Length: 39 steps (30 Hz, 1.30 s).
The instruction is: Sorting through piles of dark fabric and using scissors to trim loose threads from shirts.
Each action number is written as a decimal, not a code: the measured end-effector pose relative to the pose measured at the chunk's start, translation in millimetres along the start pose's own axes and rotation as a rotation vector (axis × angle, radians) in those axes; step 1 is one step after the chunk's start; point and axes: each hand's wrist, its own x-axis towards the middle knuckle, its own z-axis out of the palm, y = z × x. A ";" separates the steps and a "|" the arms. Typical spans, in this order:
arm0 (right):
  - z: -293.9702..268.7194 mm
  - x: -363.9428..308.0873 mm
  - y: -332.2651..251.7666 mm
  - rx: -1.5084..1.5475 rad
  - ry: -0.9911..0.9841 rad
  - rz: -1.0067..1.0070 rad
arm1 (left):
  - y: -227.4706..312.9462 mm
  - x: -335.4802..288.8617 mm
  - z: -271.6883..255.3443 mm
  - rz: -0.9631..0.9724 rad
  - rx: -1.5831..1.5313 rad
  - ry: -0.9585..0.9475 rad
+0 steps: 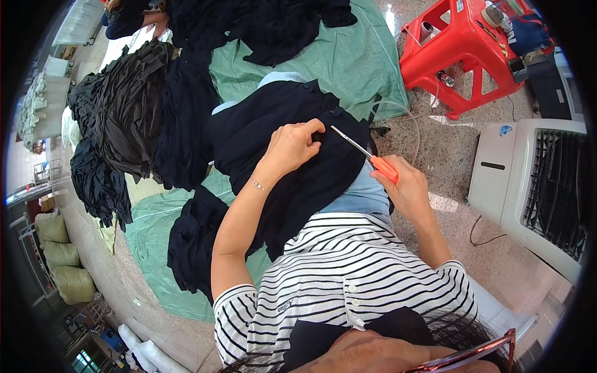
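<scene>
Dark navy cloth (267,124), which looks like a garment, lies spread over my lap. My left hand (295,146) rests on it, thumb and forefinger closed on a bit of the fabric near a small dark spot. In my right hand (407,189) is a tool with an orange handle and slim metal shaft (384,168); its exact kind is hard to make out. The shaft points up and left over the cloth, its tip just right of my left fingers. Light blue fabric (357,193) shows under the navy cloth.
Heaps of dark garments (130,105) lie to the left and ahead on a green sheet (367,56). At the right stand a red plastic stool (444,46) bearing small items and a white air cooler (497,171). Another person's arm (155,22) shows at the far left.
</scene>
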 end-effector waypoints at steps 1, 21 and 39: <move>-1.5 0.3 -2.5 0.003 -0.003 0.000 | -3.6 -2.3 4.1 0.041 -0.028 0.063; 4.0 2.8 -20.6 -0.107 -0.101 0.049 | -17.8 -4.5 28.3 0.179 -0.129 0.337; -17.9 11.0 -1.0 -0.123 0.038 0.206 | -0.3 90.3 -0.5 0.178 0.304 -0.247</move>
